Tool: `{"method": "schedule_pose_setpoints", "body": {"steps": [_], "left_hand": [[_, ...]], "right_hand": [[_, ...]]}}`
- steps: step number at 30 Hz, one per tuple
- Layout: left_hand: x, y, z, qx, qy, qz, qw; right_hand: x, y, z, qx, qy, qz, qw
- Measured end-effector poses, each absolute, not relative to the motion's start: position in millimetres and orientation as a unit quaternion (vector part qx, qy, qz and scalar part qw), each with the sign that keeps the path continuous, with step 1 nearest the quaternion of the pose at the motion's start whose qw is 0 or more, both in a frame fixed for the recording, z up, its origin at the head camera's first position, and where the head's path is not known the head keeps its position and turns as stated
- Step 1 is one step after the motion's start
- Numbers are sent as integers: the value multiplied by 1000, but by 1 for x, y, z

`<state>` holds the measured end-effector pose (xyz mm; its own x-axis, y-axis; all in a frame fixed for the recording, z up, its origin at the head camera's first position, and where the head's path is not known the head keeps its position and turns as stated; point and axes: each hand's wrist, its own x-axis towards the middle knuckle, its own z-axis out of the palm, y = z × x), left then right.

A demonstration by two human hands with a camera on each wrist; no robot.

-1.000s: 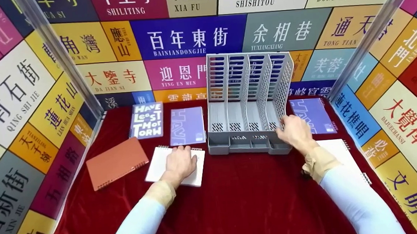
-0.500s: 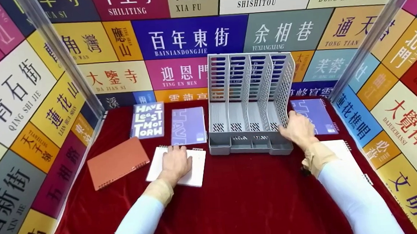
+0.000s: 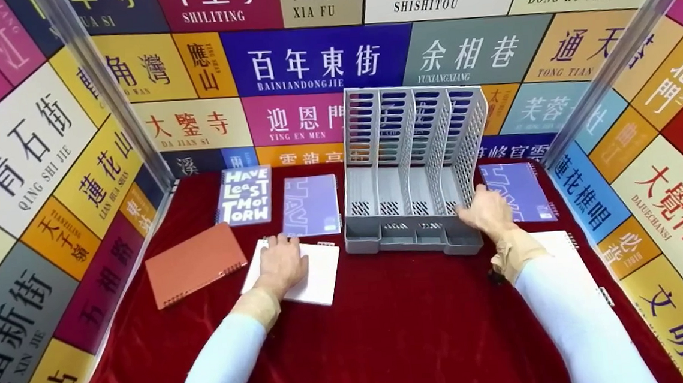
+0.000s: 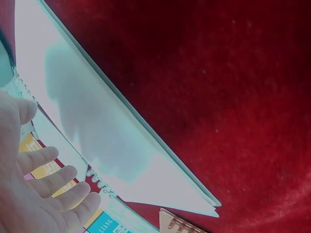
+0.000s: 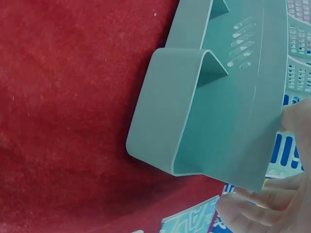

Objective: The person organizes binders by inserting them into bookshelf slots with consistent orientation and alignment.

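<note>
My left hand [image 3: 282, 263] hovers over or lightly touches a white spiral notebook [image 3: 318, 282] lying on the cloth. In the left wrist view its fingers [image 4: 46, 182] are spread and loosely bent, beside the page [image 4: 97, 116] and its shadow; contact there cannot be made out. With my right hand [image 3: 487, 212] I hold the right front edge of a grey file organizer [image 3: 363, 231]. The right wrist view shows the thumb on the inner side of the organizer's wall [image 5: 233, 131] and the other fingers [image 5: 265, 199] outside it. The organizer stands upright, its slots bare.
Around the organizer lie a brown notebook [image 3: 196, 265], a lettered notebook [image 3: 245, 196], a purple notebook [image 3: 310, 205], a second purple notebook [image 3: 519, 192] at right, and a white notebook [image 3: 553, 249] partly under my right arm. Lettered panels [image 3: 320, 61] wall in the red cloth [image 3: 387, 332].
My left hand has shifted a little to the left over the white notebook. The right hand keeps its hold on the organizer, which stays in place. The head view has drifted slightly.
</note>
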<state>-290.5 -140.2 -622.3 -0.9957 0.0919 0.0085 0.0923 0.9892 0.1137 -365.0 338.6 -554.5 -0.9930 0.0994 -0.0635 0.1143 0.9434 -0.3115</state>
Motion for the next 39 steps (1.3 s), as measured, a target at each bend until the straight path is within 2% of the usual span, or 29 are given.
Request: {"method": "schedule_pose_setpoints", "body": {"steps": [6, 17, 28, 39], "left_hand": [[-298, -149, -621, -58, -996, -58, -20], [-314, -175, -617, -100, -986, -91, -101], [-323, -199, -616, -137, -981, -69, -115], [-326, -201, -615, -139, -980, -48, -133]], "right_hand": [[-369, 337, -556, 70, 981, -177, 41], [-374, 334, -570, 115, 953, -270, 77], [-375, 337, -578, 126, 950, -274, 81], [-374, 337, -586, 133, 955, -257, 71]]}}
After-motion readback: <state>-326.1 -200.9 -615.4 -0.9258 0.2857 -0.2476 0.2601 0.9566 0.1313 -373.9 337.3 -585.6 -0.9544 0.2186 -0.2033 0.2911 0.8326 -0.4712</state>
